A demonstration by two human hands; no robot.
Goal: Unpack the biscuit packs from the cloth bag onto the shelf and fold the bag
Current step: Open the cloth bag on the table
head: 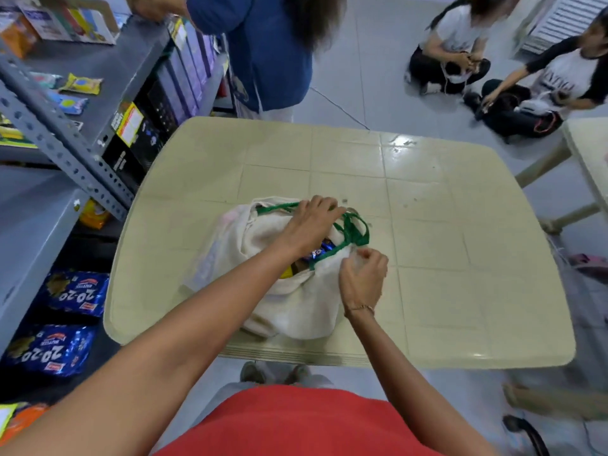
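A cream cloth bag (289,297) with green trim and handles (353,230) sits on the pale tiled table (444,245). My left hand (311,222) grips the far rim of the bag's mouth by the green edging. My right hand (363,274) pinches the near rim, holding the mouth apart. Inside the opening a blue biscuit pack (320,251) shows, with something yellow (286,273) beside it. The grey metal shelf (65,139) stands at the left.
Blue biscuit packs (75,292) lie on the lower shelf, small yellow and blue packs (80,83) on an upper one. A person in blue (263,51) stands beyond the table. Two people sit on the floor at the far right. A second table's edge (589,153) is at right.
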